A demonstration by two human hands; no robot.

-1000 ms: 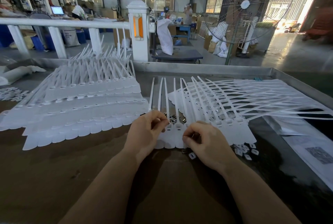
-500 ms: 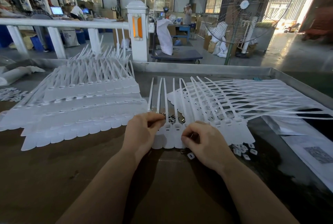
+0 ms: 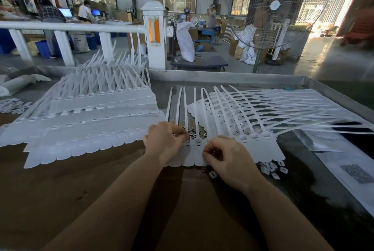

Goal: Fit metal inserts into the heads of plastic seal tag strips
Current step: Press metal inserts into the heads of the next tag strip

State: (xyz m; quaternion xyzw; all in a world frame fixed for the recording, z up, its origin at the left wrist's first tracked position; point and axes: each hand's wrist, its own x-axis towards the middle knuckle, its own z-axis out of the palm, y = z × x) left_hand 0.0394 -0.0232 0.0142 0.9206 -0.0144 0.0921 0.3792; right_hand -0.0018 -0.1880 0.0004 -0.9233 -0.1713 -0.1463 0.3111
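head view: the left hand (image 3: 165, 141) rests with curled fingers on the near heads of a row of white plastic seal tag strips (image 3: 194, 147), its fingertips at a scatter of small shiny metal inserts (image 3: 193, 131) lying on the counter (image 3: 81, 190) between the thin strip tails; whether it pinches one i cannot tell. the right hand (image 3: 226, 159) sits just right of it, thumb and forefinger closed in a pinch on something tiny over a flat tag head; the object is too small to name. the strips are smooth, matte white, each with a broad rounded flag, a blocky head and a long narrow tail fanning away to the far right. at left, a large layered stack of strips (image 3: 87, 121) lies in overlapping, scalloped rows, tails lifted at the far side. near right of the hands lies a cluster of small white square caps (image 3: 273, 167). the counter is dull brown board with a raised grey metal rim (image 3: 222, 78). a wire-caged fan (image 3: 275, 6) stands beyond.
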